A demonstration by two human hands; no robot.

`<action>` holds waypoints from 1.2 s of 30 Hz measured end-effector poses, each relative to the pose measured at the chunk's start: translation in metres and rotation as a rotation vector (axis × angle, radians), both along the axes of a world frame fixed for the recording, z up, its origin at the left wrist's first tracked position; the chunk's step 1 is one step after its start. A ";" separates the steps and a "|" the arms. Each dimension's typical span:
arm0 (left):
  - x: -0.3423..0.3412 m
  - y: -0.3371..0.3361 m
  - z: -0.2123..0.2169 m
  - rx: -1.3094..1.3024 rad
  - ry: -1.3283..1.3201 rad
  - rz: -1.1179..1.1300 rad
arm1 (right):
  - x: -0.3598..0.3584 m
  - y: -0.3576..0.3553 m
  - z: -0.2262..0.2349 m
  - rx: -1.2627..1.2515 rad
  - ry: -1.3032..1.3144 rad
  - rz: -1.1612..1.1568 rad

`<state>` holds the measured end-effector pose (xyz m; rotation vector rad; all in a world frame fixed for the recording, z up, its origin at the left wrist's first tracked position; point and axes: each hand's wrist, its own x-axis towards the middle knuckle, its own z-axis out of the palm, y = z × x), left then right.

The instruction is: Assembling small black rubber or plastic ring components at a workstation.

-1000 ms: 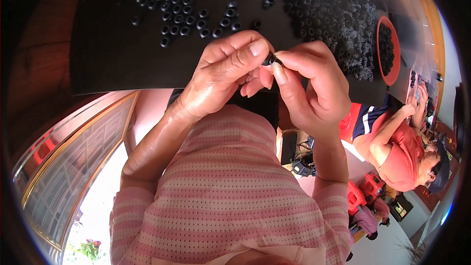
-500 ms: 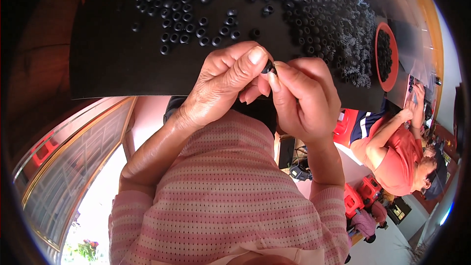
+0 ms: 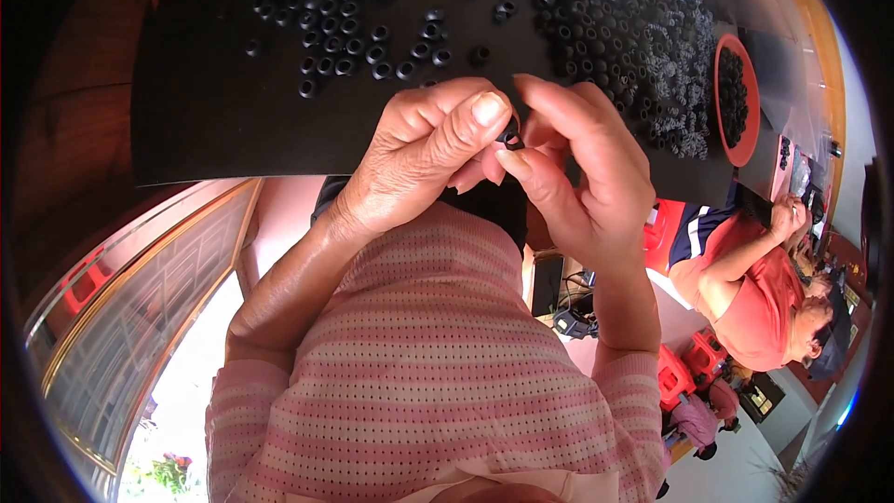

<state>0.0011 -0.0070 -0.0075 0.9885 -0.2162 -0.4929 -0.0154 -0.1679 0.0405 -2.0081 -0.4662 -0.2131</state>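
My left hand [image 3: 424, 154] is closed on a small black ring-shaped rubber piece [image 3: 510, 138], pinched between thumb and fingers above the table's near edge. The thumb tip of my right hand [image 3: 601, 182] rests against or just beside that piece. Its index finger is lifted away from the thumb, and the other fingers are partly hidden behind. Just beyond my hands, several like black pieces [image 3: 405, 70] lie loose on the dark tabletop [image 3: 214, 121].
A large spread of black pieces [image 3: 596, 28] covers the far side. Small shiny greyish bits [image 3: 666, 84] lie heaped to the right, beside an orange bowl [image 3: 751, 126] of black pieces. A person in an orange shirt [image 3: 754, 289] sits at the right, with red stools [image 3: 703, 354] behind.
My right index finger has lifted off the black piece and opened away from the thumb. My left hand keeps its pinch. The person at the right has lowered their hands.
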 end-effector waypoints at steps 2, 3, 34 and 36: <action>-0.001 0.000 0.000 -0.025 -0.016 -0.009 | 0.006 -0.003 -0.001 -0.043 -0.052 0.115; -0.001 0.001 0.001 -0.031 -0.016 -0.003 | 0.005 -0.004 -0.002 -0.026 -0.029 0.122; -0.002 -0.006 -0.004 0.041 -0.296 -0.024 | -0.002 -0.034 -0.002 -0.278 -0.257 0.092; -0.002 -0.006 -0.006 -0.050 -0.267 -0.029 | 0.000 -0.067 -0.004 -0.289 -0.405 -0.211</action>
